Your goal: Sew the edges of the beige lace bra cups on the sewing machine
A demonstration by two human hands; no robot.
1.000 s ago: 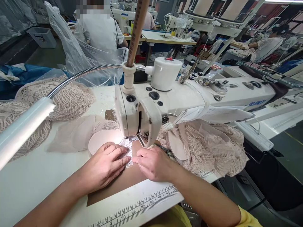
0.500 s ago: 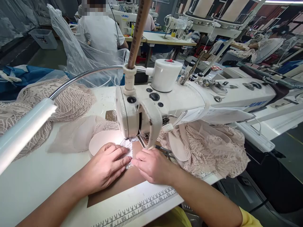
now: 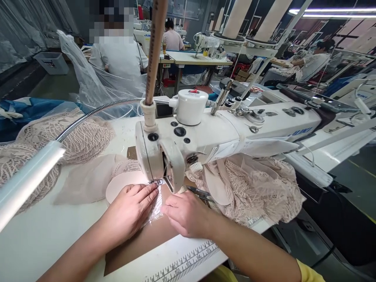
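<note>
My left hand lies with its fingers stretched flat on a whitish lace strip, its fingertips close to the presser foot. My right hand is closed, fingers curled and thumb side down by the strip's right edge; what the fingertips pinch, if anything, is hidden. The sewing machine head stands over both hands. Partly behind my left hand is a pale oval cup pad. A pair of dark metal scissors lies just beyond my right hand. A brown sheet covers the bed beneath.
Beige lace pieces are heaped to the right, with more lace bundles on the left. A lamp tube on a flexible neck crosses the left side. Printed ruler marks run along the front edge. A person sits ahead.
My left hand has slid forward on the lace strip, its fingertips now nearer the presser foot. My right hand stays closed beside it. The camera view has tilted up and shifted slightly right.
</note>
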